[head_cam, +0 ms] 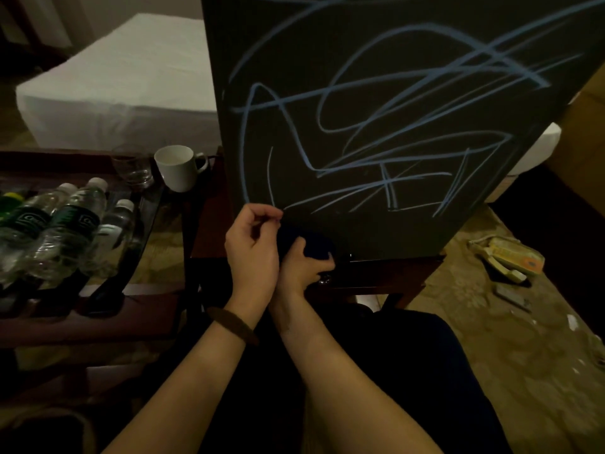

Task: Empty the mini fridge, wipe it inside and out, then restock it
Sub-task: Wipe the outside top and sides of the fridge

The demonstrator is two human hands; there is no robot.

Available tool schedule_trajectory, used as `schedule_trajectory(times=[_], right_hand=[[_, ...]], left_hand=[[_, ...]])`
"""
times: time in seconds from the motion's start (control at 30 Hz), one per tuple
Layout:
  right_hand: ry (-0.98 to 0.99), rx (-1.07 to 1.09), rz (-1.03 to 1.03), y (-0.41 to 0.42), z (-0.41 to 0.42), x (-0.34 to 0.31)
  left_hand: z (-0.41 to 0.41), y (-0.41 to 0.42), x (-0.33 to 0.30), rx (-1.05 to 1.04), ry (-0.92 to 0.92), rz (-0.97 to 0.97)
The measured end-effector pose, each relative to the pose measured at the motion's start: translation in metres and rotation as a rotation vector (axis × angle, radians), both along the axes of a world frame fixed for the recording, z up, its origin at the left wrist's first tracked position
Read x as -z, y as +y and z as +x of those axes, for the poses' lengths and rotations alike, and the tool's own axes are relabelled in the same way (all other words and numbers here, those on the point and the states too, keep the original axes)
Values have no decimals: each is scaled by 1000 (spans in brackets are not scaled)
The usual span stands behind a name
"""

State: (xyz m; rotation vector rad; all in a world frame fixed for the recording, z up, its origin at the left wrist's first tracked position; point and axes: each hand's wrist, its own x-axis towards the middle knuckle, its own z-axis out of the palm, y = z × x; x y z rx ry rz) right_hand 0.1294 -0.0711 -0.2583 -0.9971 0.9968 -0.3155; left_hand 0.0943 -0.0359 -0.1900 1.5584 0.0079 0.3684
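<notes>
Mini fridge [376, 109] is what we're looking at here, a black box standing on a dark wooden desk [376, 276] right in front of us, its facing side covered in blue scribbles.

Going left to right: over on the far left we've got a bunch of plastic water bottles [65, 224] lying on a low dark wooden rack [98, 326]. Just behind those sit a clear glass [132, 167] and a white mug [178, 167]. Further back there's a bed [124, 86] with white sheets.

Then the hands, both down at the fridge's bottom left corner. Our left hand [253, 249] has its fingers curled, thumb and fingertips pinching the top edge of a dark blue cloth [302, 239]. There's a brown bracelet [234, 324] on that wrist. Our right hand [302, 270] sits just beside it, partly tucked behind, fingers wrapped round the lower part of the same cloth, which lies against the fridge's lower face.

Off to the right, a yellowish packet [510, 258] and some small scraps lie on the patterned floor [491, 322].
</notes>
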Motion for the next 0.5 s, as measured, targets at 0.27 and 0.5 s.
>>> schedule_trajectory(times=[0.27, 0.5], right_hand=[[-66, -122, -999, -40, -22, -17], [-204, -693, -2246, -109, -25, 42]], left_hand=[[1, 11, 4, -25, 27, 11], [8, 15, 10, -47, 75, -19]])
